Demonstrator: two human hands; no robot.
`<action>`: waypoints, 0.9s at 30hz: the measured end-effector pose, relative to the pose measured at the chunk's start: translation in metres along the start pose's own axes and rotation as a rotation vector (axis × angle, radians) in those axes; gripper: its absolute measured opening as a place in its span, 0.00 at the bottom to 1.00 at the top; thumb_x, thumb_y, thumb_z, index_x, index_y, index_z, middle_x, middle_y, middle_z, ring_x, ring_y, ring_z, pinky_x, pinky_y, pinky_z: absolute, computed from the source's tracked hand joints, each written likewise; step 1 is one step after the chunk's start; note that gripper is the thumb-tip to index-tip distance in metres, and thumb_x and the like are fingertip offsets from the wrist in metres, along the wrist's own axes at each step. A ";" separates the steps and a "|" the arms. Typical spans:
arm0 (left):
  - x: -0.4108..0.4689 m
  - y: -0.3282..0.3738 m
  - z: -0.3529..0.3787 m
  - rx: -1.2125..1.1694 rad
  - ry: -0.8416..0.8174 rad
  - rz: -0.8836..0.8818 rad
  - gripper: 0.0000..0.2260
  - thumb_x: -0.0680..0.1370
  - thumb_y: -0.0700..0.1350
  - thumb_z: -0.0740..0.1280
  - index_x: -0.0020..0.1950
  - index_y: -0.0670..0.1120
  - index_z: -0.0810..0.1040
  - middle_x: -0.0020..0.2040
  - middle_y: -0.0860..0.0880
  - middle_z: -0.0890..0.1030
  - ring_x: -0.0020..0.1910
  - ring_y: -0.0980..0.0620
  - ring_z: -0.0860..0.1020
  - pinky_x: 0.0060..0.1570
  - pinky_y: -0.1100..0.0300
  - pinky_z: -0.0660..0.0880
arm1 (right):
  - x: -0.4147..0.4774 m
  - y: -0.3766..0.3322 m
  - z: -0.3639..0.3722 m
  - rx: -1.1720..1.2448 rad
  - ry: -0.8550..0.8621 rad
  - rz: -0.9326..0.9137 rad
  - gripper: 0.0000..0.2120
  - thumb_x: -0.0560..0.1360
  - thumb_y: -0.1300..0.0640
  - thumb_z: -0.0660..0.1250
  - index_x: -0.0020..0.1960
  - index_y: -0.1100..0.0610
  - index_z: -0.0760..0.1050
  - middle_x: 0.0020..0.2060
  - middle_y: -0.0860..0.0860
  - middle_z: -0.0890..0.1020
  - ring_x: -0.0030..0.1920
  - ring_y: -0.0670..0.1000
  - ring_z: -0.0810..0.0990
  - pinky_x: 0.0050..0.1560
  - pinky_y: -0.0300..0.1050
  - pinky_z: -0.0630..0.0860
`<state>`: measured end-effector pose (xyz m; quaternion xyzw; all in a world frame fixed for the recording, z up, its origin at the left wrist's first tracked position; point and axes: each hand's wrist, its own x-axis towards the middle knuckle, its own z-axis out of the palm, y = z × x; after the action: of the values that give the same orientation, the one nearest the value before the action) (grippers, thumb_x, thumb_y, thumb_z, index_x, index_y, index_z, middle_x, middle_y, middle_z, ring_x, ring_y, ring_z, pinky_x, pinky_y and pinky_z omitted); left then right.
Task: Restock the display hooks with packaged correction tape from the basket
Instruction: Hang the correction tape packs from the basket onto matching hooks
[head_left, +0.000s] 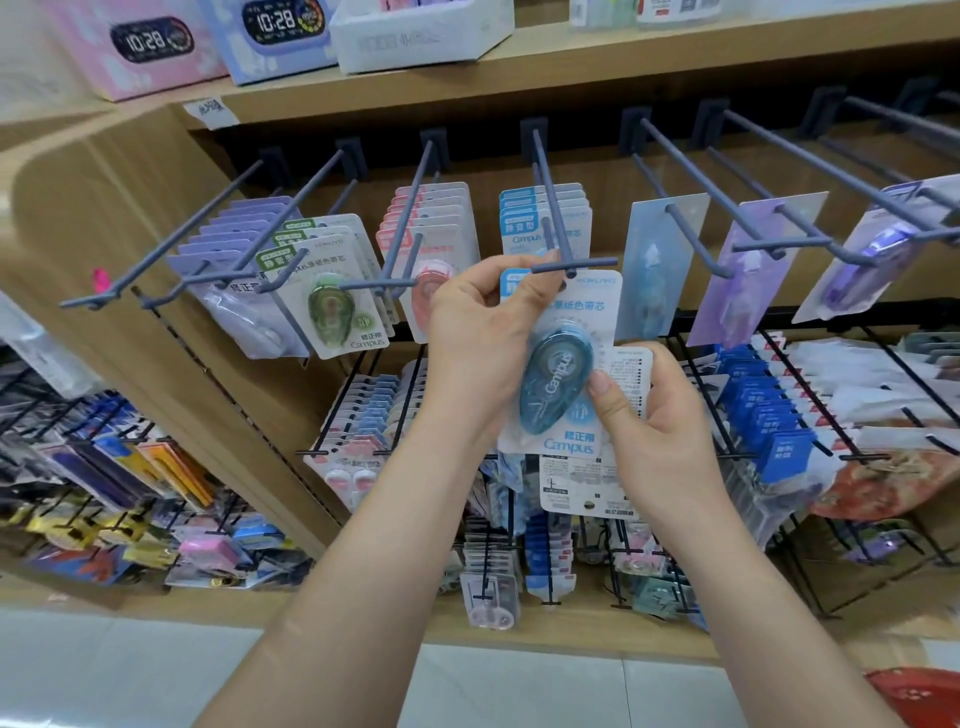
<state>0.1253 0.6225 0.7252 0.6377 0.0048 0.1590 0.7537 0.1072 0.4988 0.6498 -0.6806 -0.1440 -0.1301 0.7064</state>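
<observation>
A blue Campus correction tape pack (558, 384) is held up at the tip of a grey display hook (563, 244), its top edge right at the hook's crossbar. My left hand (478, 332) pinches the pack's top left corner. My right hand (654, 415) grips the pack's lower right side, thumb on the front, along with further packs (582, 486) fanned behind it. More blue packs (545, 218) hang farther back on the same hook. The basket is only a red edge (919, 696) at the bottom right.
Neighbouring hooks carry purple (234, 249), green (332, 301) and pink (431, 249) packs to the left, pale blue and lilac cards (748, 270) to the right. Black wire racks of stationery (779, 415) fill the lower shelf. Clock boxes (150, 47) stand on the top shelf.
</observation>
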 end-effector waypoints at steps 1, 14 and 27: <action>-0.003 -0.001 -0.002 0.012 -0.024 0.018 0.06 0.79 0.37 0.67 0.47 0.46 0.81 0.41 0.52 0.84 0.43 0.55 0.82 0.44 0.58 0.81 | 0.000 0.001 0.000 0.006 0.007 0.008 0.06 0.78 0.50 0.65 0.46 0.38 0.75 0.44 0.45 0.83 0.47 0.51 0.82 0.49 0.56 0.80; -0.020 -0.035 -0.032 0.317 0.167 0.262 0.13 0.77 0.36 0.71 0.48 0.55 0.84 0.43 0.59 0.85 0.47 0.60 0.83 0.50 0.62 0.79 | 0.000 0.008 -0.009 0.004 -0.012 0.115 0.08 0.81 0.53 0.62 0.48 0.41 0.76 0.46 0.48 0.84 0.49 0.52 0.83 0.52 0.56 0.80; -0.011 -0.045 -0.025 0.727 0.036 -0.002 0.11 0.83 0.52 0.59 0.59 0.50 0.79 0.46 0.52 0.80 0.41 0.56 0.78 0.47 0.59 0.74 | -0.010 -0.026 -0.033 0.047 0.065 -0.111 0.12 0.74 0.69 0.70 0.46 0.52 0.83 0.45 0.45 0.87 0.50 0.46 0.84 0.52 0.41 0.80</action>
<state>0.1203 0.6378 0.6755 0.8610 0.0746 0.1574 0.4779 0.0896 0.4644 0.6687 -0.6501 -0.1618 -0.1877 0.7183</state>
